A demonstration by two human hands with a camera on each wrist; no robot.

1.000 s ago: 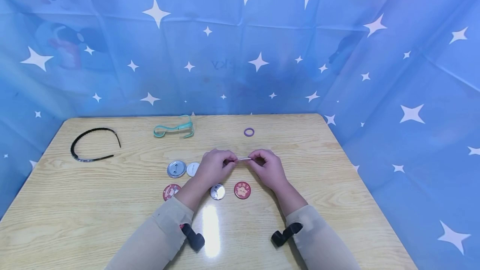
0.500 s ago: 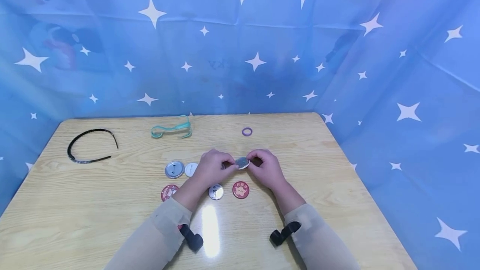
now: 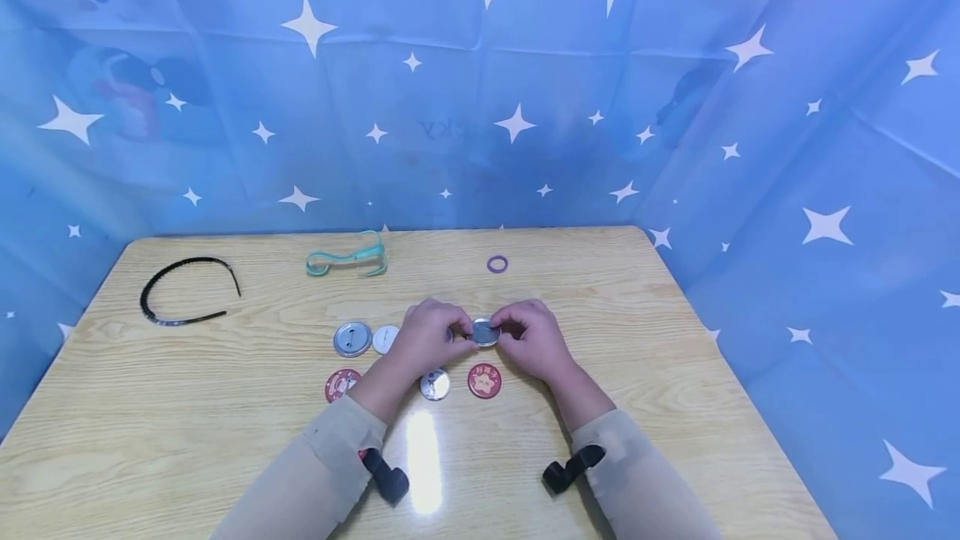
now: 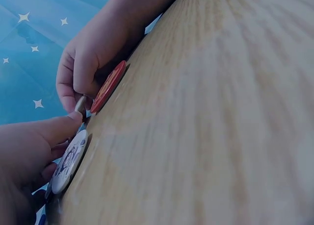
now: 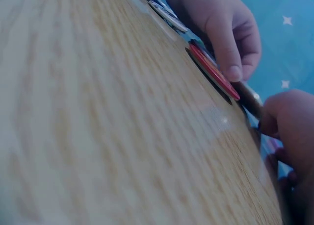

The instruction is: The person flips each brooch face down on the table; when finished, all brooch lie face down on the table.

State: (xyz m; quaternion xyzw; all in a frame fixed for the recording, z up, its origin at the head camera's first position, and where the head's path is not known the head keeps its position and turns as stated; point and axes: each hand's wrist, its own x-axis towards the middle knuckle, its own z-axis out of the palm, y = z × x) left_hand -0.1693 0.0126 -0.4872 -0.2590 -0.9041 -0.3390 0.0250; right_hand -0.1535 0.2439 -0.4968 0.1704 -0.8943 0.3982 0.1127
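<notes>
A round button badge [image 3: 485, 333], grey metal back facing up, lies between my two hands close over the table. My left hand [image 3: 429, 335] pinches its left edge between thumb and fingers. From the other side my right hand [image 3: 534, 337] pinches the right edge. Just nearer to me sits a red badge with a star face [image 3: 484, 381], and left of it a white cartoon badge [image 3: 435, 385]. In the left wrist view, the held badge [image 4: 80, 105] shows edge-on between the fingertips. Another badge behind my left hand is mostly hidden.
Left of my left forearm lie a silver pin-backed badge [image 3: 352, 339], a white badge [image 3: 385, 338] and a red badge [image 3: 342, 384], partly covered. Farther off are a black headband [image 3: 156, 280], a teal strap [image 3: 347, 257] and a purple ring-shaped band [image 3: 497, 264]. A starry blue curtain [image 3: 480, 107] borders the table.
The held badge has turned from edge-on to showing its grey back, and has come down slightly toward me. Both hands keep their hold in nearly the same place.
</notes>
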